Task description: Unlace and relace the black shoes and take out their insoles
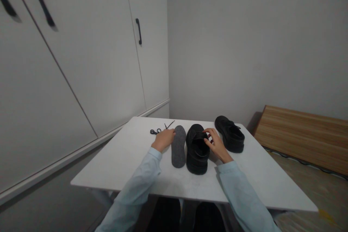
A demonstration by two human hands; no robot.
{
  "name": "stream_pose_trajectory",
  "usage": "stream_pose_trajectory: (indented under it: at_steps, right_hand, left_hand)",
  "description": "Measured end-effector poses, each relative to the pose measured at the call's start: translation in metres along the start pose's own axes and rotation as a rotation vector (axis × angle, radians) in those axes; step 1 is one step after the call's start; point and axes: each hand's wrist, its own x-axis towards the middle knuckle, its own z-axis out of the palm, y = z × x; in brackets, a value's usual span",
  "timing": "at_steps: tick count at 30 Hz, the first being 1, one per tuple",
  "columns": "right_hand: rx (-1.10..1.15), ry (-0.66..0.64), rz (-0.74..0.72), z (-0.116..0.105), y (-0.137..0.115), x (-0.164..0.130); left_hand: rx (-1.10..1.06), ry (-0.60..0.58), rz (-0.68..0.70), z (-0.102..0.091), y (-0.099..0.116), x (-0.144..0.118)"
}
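A grey insole (178,148) lies flat on the white table, just left of a black shoe (196,159). My left hand (164,140) is closed at the insole's upper left edge, fingertips on it. Partly behind that hand is a black shoelace (155,131), loosely looped on the tabletop. The shoe stands with its toe away from me and its opening wide, without a lace that I can make out. Along its right side, my right hand (216,145) has its thumb and fingers curled on the upper near the tongue.
A second black shoe (230,135), laced, stands at the table's back right. Beyond the white table (119,163) are a grey wall, white cabinets (81,61) on the left and a wooden board (301,137) on the right.
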Motion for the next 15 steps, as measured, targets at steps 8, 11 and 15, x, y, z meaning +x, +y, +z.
stream_pose_trajectory:
  at_steps: [8,11,15]
  right_hand:
    - [0.000,0.002,-0.006,0.001,0.001,0.000]
    - [0.001,0.001,-0.009,0.001,0.003,0.001]
    - [0.003,-0.004,-0.007,0.001,0.003,0.001]
  left_hand:
    - [-0.037,0.058,-0.272,0.024,-0.047,0.023]
    - [-0.068,0.032,-0.249,0.034,-0.057,0.024]
    - [-0.087,0.010,-0.171,0.041,-0.062,0.026]
